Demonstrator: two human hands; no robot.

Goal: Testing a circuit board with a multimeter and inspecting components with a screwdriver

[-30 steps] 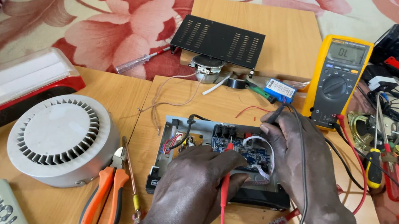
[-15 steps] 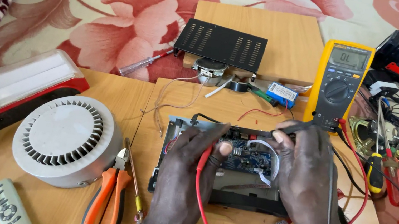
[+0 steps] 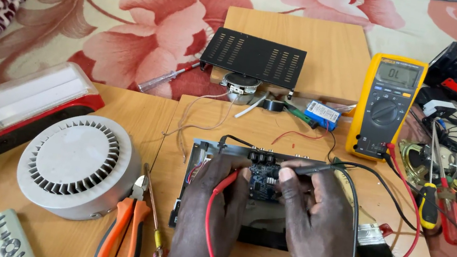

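Left hand (image 3: 215,206) and right hand (image 3: 311,221) press red probe (image 3: 225,182) and black probe (image 3: 313,170) onto the circuit board (image 3: 263,180).

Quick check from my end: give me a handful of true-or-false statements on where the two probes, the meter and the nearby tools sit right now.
1. The left hand holds the red probe on the circuit board. True.
2. The right hand holds a screwdriver. False: it holds the black probe.
3. The yellow multimeter lies right of the board. True.
4. The orange-handled pliers lie on top of the white round fan housing. False: they lie beside it on the wooden table.
5. The multimeter's screen is dark. False: it is lit and showing characters.
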